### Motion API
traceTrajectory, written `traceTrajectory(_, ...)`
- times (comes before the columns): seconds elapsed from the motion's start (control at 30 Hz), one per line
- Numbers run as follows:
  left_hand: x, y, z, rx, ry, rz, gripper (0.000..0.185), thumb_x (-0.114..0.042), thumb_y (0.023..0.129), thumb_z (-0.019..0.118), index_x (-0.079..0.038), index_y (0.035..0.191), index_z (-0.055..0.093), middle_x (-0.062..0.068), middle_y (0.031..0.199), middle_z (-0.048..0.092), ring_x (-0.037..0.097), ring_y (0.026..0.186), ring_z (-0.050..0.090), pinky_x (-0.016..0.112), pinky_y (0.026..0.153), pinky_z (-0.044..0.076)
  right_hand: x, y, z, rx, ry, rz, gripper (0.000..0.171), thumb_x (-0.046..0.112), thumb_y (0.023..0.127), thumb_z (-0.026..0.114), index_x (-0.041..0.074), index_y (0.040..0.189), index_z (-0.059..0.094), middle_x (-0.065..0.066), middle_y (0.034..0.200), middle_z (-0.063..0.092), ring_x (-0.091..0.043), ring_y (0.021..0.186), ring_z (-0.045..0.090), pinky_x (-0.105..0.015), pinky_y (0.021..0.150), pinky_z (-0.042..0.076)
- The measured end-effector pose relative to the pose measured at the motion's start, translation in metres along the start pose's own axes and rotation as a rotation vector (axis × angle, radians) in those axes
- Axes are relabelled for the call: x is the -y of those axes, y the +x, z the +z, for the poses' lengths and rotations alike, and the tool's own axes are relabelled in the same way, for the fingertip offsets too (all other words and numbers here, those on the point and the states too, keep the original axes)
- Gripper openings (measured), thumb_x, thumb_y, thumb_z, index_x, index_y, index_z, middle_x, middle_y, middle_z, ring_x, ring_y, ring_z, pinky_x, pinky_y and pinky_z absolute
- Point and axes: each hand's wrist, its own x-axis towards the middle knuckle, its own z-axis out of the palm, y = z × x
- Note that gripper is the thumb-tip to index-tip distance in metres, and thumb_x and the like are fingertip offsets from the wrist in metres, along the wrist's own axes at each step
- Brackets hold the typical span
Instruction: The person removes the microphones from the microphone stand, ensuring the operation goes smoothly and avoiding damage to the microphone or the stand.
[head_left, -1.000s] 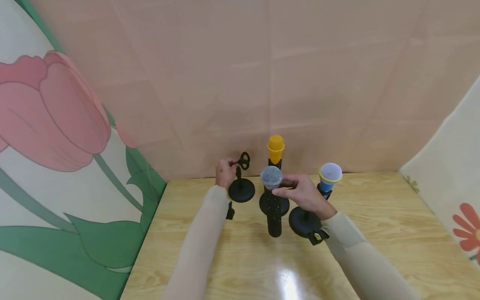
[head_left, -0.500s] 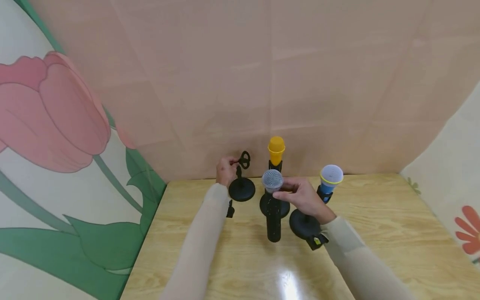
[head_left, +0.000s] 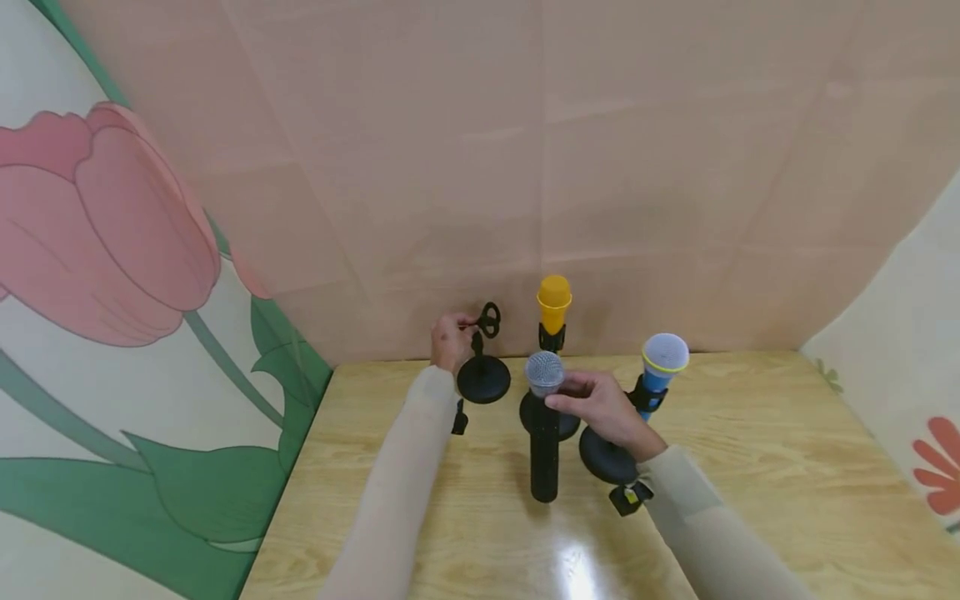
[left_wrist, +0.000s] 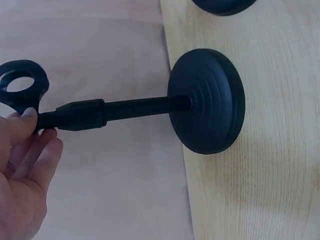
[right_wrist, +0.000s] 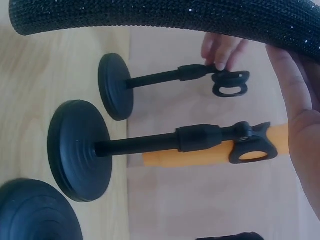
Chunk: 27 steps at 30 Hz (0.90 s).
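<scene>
My left hand (head_left: 450,340) pinches the top of a black microphone stand (left_wrist: 140,107), just below its ring-shaped clip (head_left: 489,320). The clip holds nothing, and the stand's round base (left_wrist: 207,100) is on the table. With thumb and fingers, my right hand (head_left: 606,408) grips a black glittery microphone (head_left: 544,450) just below its silver mesh head (head_left: 544,371). That microphone is upright in front of the middle stand, apart from any clip. Its studded body (right_wrist: 150,14) crosses the top of the right wrist view.
A yellow microphone (head_left: 554,304) sits in the middle stand (right_wrist: 150,145). To the right, a blue microphone with a white head (head_left: 664,354) sits in another stand, whose base (head_left: 606,457) is partly behind my right hand. A pink cloth (head_left: 420,167) backs the wooden table (head_left: 480,517).
My right hand has moved slightly down and nearer to me, bringing the black microphone along. My left hand stays on the stand.
</scene>
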Motion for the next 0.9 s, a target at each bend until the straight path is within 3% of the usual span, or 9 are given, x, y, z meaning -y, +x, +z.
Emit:
traceTrajectory(0.27, 0.000, 0.000, 0.000, 0.003, 0.028, 0.010, 0.008, -0.004, 0.092, 0.072, -0.005, 0.095, 0.079, 0.010, 0.096, 0.075, 0.024, 0.090, 0.069, 0.036, 0.080, 0.056, -0.011, -0.001, 0.011, -0.024, 0.031, 0.062, 0.040, 0.012, 0.094, 0.071, -0.012, 0.125, 0.062, -0.023, 0.118, 0.068, -0.012, 0.096, 0.068, -0.029, 0.081, 0.057)
traceTrajectory(0.63, -0.002, -0.001, -0.001, 0.005, 0.060, -0.012, 0.009, -0.004, 0.092, 0.071, -0.006, 0.095, 0.080, 0.008, 0.097, 0.075, 0.023, 0.092, 0.069, 0.036, 0.084, 0.055, -0.042, -0.002, 0.027, -0.003, 0.071, 0.197, 0.043, 0.020, 0.095, 0.071, -0.009, 0.125, 0.064, -0.019, 0.115, 0.070, -0.015, 0.097, 0.068, -0.038, 0.083, 0.058)
traceTrajectory(0.9, 0.000, -0.002, 0.000, -0.025, 0.045, 0.032, 0.009, -0.001, 0.091, 0.071, -0.004, 0.095, 0.079, 0.010, 0.095, 0.076, 0.025, 0.090, 0.070, 0.037, 0.082, 0.056, -0.064, 0.001, 0.040, -0.014, 0.140, 0.260, 0.046, 0.021, 0.094, 0.072, -0.011, 0.125, 0.062, -0.017, 0.117, 0.070, -0.016, 0.100, 0.068, -0.036, 0.084, 0.058)
